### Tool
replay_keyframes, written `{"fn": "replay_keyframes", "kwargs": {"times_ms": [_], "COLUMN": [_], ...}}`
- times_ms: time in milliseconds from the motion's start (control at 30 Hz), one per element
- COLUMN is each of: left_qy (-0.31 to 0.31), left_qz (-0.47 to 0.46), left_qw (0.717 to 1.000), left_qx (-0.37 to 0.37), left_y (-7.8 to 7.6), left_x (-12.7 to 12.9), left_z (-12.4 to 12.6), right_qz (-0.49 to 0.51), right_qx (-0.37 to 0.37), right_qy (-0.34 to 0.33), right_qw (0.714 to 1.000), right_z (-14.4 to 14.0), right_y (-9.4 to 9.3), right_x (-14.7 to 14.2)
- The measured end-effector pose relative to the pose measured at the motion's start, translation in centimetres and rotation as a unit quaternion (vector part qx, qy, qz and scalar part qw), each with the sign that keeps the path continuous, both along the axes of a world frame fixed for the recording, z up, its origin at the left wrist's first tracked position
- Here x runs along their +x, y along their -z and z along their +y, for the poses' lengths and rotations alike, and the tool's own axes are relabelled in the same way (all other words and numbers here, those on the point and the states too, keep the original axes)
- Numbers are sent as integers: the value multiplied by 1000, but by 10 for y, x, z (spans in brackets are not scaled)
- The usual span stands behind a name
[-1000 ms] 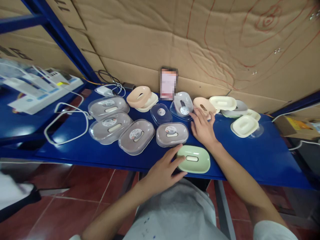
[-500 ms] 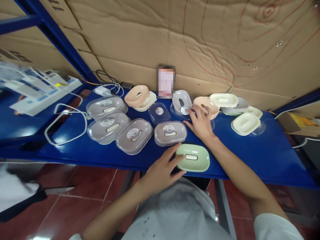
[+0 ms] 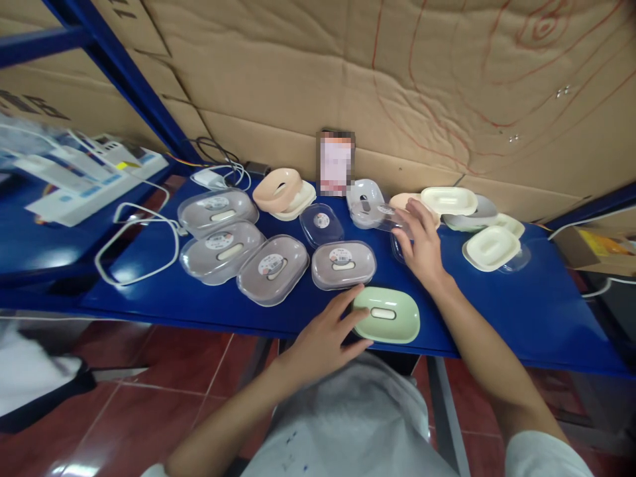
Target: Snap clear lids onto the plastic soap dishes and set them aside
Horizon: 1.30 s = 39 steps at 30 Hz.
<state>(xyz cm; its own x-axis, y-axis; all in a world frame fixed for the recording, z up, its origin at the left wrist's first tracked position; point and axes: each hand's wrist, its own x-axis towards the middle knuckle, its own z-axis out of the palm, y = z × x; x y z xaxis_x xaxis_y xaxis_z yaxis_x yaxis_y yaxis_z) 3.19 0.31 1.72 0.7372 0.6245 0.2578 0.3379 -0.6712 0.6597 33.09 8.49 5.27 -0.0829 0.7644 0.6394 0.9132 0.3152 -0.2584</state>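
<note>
At the table's front edge lies a green soap dish with a pale oval piece in its middle. My left hand holds its left end, fingers spread over the rim and inside. Farther back, my right hand grips the right end of a clear plastic lid bearing a round label. The lid is raised and tilted in front of a grey soap dish. Beneath my right hand another clear lid is partly hidden. A clear lid with a label lies flat to the left.
Several grey lidded soap dishes stand on the blue table. Peach dishes and cream dishes sit at the back and right. A phone-like screen leans on the cardboard. White cables and a power strip are left.
My right hand has taken hold of the clear lid and lifted it off the others, moving slightly right. My left hand remains on the green soap dish.
</note>
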Motion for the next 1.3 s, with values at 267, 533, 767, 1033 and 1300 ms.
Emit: {"fn": "replay_keyframes", "kwargs": {"times_ms": [267, 533, 767, 1033, 1300], "left_qy": [-8, -7, 8, 16, 18], "left_qz": [-32, -40, -33, -27, -42], "left_qw": [997, 993, 992, 989, 989], "left_qx": [-75, -115, -119, -145, -142], "left_y": [-1, 3, -1, -2, 1], "left_x": [-1, -1, -1, -4, -5], "left_z": [2, 4, 7, 7, 9], "right_qz": [67, 59, 11, 24, -58], "right_qx": [42, -45, -108, -103, -104], "right_qy": [-17, -16, -122, -155, -103], "right_qw": [997, 997, 987, 982, 988], "right_z": [-116, -215, -202, -201, -199], "right_y": [-6, 53, 43, 42, 44], "right_x": [-5, -21, -29, -24, -32]}}
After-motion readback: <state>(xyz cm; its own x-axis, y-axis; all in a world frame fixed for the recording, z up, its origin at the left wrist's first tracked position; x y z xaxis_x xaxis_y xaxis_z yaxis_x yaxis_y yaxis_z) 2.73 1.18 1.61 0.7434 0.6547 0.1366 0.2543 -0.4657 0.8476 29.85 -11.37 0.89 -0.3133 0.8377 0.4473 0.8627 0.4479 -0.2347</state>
